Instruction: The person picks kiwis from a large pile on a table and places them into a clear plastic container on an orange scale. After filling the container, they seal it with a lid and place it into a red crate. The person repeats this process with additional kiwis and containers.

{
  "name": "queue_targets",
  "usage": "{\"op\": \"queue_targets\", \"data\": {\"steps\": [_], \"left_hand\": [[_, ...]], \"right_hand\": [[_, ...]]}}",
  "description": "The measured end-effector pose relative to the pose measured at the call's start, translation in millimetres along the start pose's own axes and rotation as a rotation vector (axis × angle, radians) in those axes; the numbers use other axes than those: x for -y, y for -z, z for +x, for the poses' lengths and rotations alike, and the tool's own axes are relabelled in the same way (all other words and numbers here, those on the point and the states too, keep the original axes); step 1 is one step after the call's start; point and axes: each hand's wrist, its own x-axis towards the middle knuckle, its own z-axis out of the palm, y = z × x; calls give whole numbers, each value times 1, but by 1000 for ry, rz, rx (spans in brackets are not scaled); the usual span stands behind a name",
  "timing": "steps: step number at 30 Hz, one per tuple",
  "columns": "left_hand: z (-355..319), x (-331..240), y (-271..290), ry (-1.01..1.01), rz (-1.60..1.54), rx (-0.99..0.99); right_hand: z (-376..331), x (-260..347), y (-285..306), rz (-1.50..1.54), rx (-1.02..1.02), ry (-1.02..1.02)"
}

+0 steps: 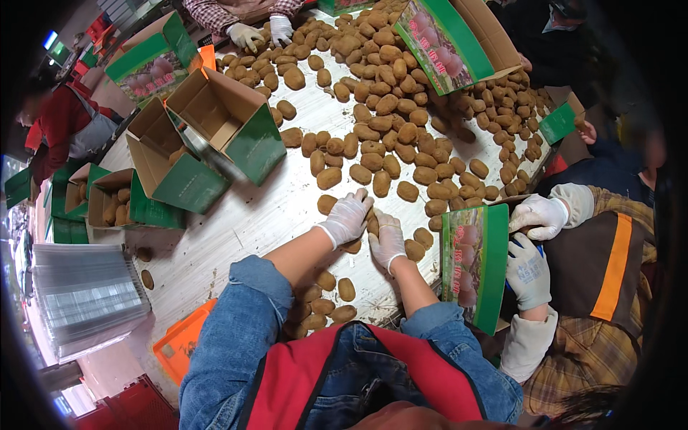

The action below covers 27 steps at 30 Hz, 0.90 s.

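Brown, fuzzy kiwifruit lie over the white table (244,236). My left hand (347,218), in a thin white glove, has its fingers curled at the upper end of a kiwifruit (373,225). From the other side my right hand (388,241), gloved the same way, closes its fingers against that fruit. The undersides of both hands are hidden. A loose kiwifruit (327,204) lies just left of my left hand, and another kiwifruit (414,249) sits right of my right wrist. Several more kiwifruit (322,306) are grouped between my forearms.
Open green cartons (254,154) stand at the left, some holding kiwifruit. At my right, a co-worker's gloved hands (539,217) are at a green carton (473,265). Another person's gloved hands (246,36) are across the table. Stacked clear trays (86,294) and an orange crate (185,337) are at lower left.
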Motion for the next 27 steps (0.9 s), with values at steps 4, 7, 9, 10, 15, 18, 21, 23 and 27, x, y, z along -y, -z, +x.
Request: {"op": "queue_targets", "data": {"steps": [4, 7, 9, 10, 15, 18, 21, 23, 27], "left_hand": [[-38, 13, 25, -181, -92, 377], [-30, 36, 46, -216, -76, 165], [-10, 54, 57, 22, -52, -169], [0, 65, 63, 123, -27, -257], [26, 76, 47, 365, 8, -173], [15, 72, 32, 253, 52, -205], [-9, 75, 35, 163, 8, -112], [-21, 77, 47, 238, -83, -58], [-12, 54, 73, 311, -289, -183]], "right_hand": [[-54, 10, 14, 314, 109, -24], [-99, 20, 22, 395, 172, -66], [-123, 20, 26, 311, 141, -29], [-133, 18, 28, 309, 106, 43], [-159, 0, 27, 301, 15, 87], [-166, -5, 21, 341, -51, 112], [-169, -7, 18, 373, -83, 142], [-169, -7, 18, 372, -67, 162], [-168, -4, 21, 342, 4, 160]]}}
